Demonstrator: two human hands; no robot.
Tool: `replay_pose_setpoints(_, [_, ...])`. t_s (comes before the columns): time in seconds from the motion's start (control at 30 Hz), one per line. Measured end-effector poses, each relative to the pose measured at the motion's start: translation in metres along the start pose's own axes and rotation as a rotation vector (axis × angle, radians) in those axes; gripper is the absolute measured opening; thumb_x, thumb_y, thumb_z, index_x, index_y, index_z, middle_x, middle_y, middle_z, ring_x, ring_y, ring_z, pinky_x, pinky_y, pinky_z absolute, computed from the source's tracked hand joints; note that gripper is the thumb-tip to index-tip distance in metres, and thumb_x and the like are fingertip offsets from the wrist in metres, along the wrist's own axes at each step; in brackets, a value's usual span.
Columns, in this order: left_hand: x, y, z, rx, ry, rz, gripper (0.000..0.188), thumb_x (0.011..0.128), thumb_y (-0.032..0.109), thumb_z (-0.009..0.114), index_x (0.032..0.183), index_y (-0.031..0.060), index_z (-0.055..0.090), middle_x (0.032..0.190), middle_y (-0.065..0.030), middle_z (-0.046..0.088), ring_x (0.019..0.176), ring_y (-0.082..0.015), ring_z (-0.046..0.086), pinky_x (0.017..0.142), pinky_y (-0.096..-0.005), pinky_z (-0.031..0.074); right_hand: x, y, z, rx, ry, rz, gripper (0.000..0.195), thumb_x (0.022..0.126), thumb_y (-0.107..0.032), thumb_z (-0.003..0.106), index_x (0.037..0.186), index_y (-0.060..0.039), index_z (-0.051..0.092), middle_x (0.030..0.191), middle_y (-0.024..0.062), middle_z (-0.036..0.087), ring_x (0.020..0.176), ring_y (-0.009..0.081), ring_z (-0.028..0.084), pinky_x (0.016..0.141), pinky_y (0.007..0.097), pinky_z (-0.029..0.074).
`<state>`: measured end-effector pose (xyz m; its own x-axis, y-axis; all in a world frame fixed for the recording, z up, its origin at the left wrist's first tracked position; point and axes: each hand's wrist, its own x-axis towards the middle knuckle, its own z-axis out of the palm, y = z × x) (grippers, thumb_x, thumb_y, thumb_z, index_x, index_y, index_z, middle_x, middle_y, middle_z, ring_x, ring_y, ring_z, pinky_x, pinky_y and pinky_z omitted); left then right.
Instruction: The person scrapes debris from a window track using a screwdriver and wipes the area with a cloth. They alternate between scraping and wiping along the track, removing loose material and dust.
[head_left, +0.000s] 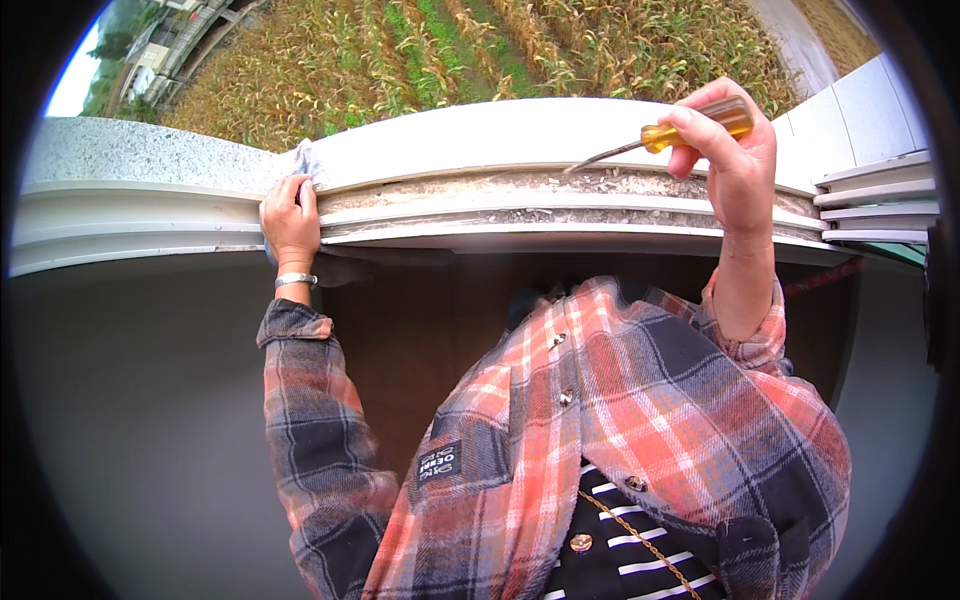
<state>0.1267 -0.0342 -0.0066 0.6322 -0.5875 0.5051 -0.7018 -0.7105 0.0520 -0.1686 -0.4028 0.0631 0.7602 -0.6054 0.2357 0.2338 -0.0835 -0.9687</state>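
My right hand (731, 161) holds a screwdriver (697, 124) by its translucent yellow handle. Its thin metal shaft points left and down, with the tip over the upper channel of a white window track (517, 202). Dirt and loose debris (600, 181) lie along both channels of the track. At the track's left end, my left hand (291, 217) rests on the frame, a bracelet on its wrist. A greyish cloth (306, 161) shows above and beside that hand; most of it is hidden, and how firmly the fingers hold it is unclear.
Beyond the track runs a white sill (480, 139), with a field of dry corn outside. Speckled stone ledge (142, 154) lies at the left. Stacked white frame profiles (874, 199) stand at the right, and a grey wall (165, 390) is below left.
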Motion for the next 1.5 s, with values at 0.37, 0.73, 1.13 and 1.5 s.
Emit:
replay_pose_setpoints(0.37, [-0.001,-0.001,-0.001,-0.016,0.010,-0.009,0.011,0.086,0.018,0.057,0.087,0.0103,0.064,0.086,-0.0073,0.062,0.085,-0.0285,0.058,0.077,-0.0384,0.043,0.001,0.017,-0.003,-0.137,-0.039,0.053,0.008,0.084,-0.009,0.063,0.085,-0.0012,0.059,0.072,0.0094,0.065,0.050,0.0093,0.057,0.045,0.0204,0.045])
replay_pose_setpoints(0.73, [0.005,0.001,-0.001,-0.031,0.008,0.009,0.011,0.086,0.019,0.057,0.087,0.0104,0.064,0.083,-0.0075,0.061,0.083,-0.0293,0.058,0.077,-0.0390,0.043,-0.007,0.049,0.062,0.108,-0.148,0.025,0.017,0.081,-0.009,0.071,0.086,-0.0002,0.057,0.072,0.0092,0.066,0.060,0.0113,0.064,0.052,0.0222,0.052])
replay_pose_setpoints(1.13, [0.008,0.005,-0.002,-0.032,-0.001,0.007,0.010,0.086,0.019,0.057,0.087,0.0111,0.064,0.084,-0.0073,0.063,0.084,-0.0291,0.058,0.076,-0.0387,0.043,-0.018,0.035,0.089,0.041,-0.451,-0.100,0.016,0.081,-0.005,0.070,0.093,-0.0004,0.063,0.087,0.0067,0.067,0.075,0.0119,0.065,0.068,0.0241,0.053])
replay_pose_setpoints(1.5, [0.000,0.002,-0.001,-0.009,0.010,-0.009,0.011,0.085,0.019,0.058,0.087,0.0107,0.065,0.084,-0.0075,0.063,0.084,-0.0287,0.059,0.077,-0.0382,0.043,-0.040,-0.012,-0.002,-0.080,-0.146,0.063,0.011,0.078,-0.002,0.069,0.084,0.0001,0.061,0.079,0.0066,0.065,0.065,0.0092,0.062,0.060,0.0218,0.051])
